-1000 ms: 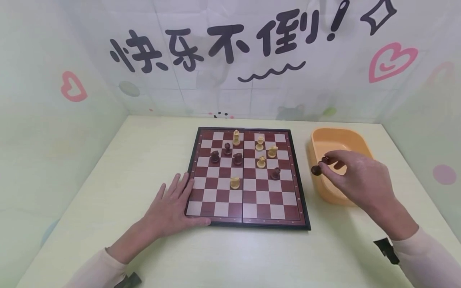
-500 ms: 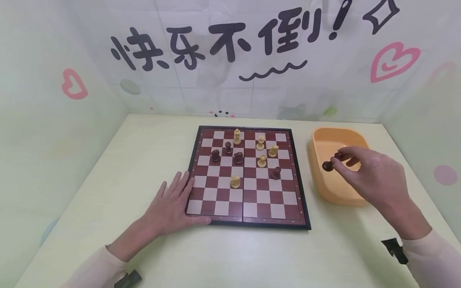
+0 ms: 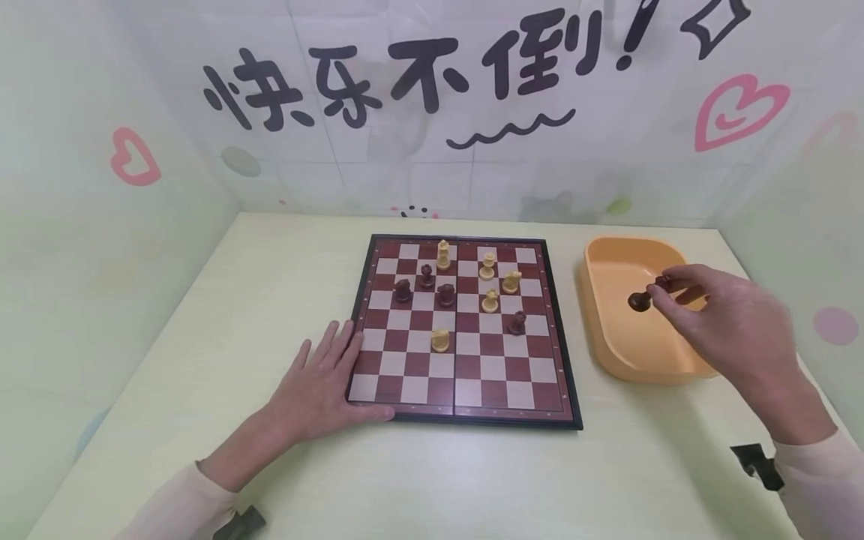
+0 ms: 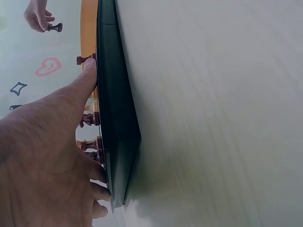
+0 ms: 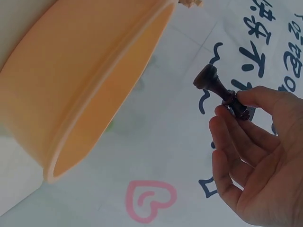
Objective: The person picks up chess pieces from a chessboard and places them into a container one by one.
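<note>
Right hand [image 3: 732, 319] has carried the dark chess pawn [image 3: 641, 300], pinched by its head between thumb and fingertips, from the orange tray's [image 3: 610, 360] left rim to above its middle. Left hand [image 3: 317, 386] stays spread flat on the chessboard's [image 3: 466, 409] near-left corner.

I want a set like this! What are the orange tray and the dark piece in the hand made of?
The tray looks like plastic: one even orange colour, smooth rounded walls, a soft sheen. The dark piece, pinched by the right hand, is glossy brown with turned rings; that could be varnished wood or moulded plastic, and the pictures cannot settle which.
</note>
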Action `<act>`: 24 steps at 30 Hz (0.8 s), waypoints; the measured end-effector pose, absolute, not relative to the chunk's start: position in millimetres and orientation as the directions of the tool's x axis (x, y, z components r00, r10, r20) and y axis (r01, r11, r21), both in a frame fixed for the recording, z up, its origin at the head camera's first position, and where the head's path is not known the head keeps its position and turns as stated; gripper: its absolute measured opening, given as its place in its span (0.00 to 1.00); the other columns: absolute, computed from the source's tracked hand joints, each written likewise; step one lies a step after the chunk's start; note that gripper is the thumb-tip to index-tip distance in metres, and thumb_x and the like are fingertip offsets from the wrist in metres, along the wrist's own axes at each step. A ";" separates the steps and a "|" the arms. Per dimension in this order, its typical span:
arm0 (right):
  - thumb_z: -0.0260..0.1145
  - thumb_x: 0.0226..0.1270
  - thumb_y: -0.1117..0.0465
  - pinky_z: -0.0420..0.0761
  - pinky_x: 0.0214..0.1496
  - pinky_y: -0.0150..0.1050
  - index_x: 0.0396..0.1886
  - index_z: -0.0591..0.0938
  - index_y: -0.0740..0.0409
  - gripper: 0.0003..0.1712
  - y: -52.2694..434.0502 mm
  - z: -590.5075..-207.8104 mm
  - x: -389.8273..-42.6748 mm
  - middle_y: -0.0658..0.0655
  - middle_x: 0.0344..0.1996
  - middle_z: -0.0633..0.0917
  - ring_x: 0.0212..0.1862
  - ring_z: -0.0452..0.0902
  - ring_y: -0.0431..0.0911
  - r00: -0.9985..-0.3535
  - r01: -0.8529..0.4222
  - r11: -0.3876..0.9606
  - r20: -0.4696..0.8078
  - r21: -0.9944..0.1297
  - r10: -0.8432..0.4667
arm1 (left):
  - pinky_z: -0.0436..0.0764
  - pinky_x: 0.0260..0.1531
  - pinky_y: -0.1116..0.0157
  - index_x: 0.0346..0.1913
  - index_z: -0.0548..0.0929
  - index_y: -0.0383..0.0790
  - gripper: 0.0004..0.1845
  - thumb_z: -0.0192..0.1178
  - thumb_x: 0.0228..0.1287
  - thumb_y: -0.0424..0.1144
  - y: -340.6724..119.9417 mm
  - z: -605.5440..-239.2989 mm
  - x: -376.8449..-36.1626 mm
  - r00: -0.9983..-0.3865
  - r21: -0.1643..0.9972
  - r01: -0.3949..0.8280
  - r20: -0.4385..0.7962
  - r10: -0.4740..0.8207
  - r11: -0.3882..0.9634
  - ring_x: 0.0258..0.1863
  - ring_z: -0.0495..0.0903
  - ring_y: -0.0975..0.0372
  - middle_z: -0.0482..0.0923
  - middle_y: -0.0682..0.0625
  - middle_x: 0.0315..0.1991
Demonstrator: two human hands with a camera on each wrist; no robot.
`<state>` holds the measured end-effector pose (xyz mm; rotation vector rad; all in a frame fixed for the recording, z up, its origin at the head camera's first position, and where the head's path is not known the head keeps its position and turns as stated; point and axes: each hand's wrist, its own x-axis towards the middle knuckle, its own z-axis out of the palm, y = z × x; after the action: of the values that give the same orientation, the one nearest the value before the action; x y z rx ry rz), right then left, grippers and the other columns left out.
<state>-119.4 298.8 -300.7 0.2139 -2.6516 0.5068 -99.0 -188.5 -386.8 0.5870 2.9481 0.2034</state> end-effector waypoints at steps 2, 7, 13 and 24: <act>0.71 0.66 0.52 0.66 0.15 0.35 0.40 0.89 0.49 0.09 303.6 -300.5 -119.7 0.51 0.31 0.90 0.28 0.82 0.40 -0.905 -0.204 0.925 0.421 -0.320 -0.054 | 0.51 0.70 0.36 0.78 0.57 0.27 0.69 0.50 0.52 0.85 -188.4 -386.9 -99.0 -0.916 0.154 0.371 -0.099 0.388 0.916 0.78 0.45 0.40 0.50 0.33 0.79; 0.69 0.67 0.51 0.64 0.15 0.39 0.43 0.89 0.52 0.13 314.9 -300.6 -119.0 0.55 0.32 0.90 0.27 0.81 0.50 -0.924 -0.147 0.935 0.381 -0.323 -0.014 | 0.51 0.71 0.36 0.78 0.57 0.27 0.69 0.49 0.52 0.85 -188.4 -386.8 -99.2 -0.917 0.152 0.368 -0.105 0.385 0.918 0.78 0.44 0.40 0.50 0.33 0.79; 0.67 0.69 0.48 0.64 0.16 0.40 0.47 0.88 0.53 0.16 323.8 -301.7 -119.6 0.56 0.34 0.90 0.26 0.79 0.49 -0.946 -0.084 0.941 0.322 -0.327 0.028 | 0.51 0.70 0.35 0.78 0.57 0.27 0.69 0.50 0.52 0.85 -188.3 -386.8 -99.4 -0.918 0.152 0.367 -0.103 0.384 0.918 0.78 0.45 0.40 0.50 0.33 0.79; 0.68 0.68 0.48 0.66 0.18 0.39 0.50 0.86 0.57 0.20 330.4 -306.5 -121.6 0.60 0.36 0.90 0.32 0.83 0.58 -0.945 -0.068 0.937 0.323 -0.343 0.050 | 0.51 0.70 0.34 0.77 0.58 0.28 0.68 0.50 0.51 0.85 -188.6 -388.0 -99.9 -0.918 0.146 0.370 -0.093 0.385 0.918 0.78 0.45 0.40 0.50 0.33 0.79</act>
<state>-121.6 330.4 -306.5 0.0132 -2.7627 0.5063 -99.9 -188.6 -388.0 0.5840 2.9590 0.1898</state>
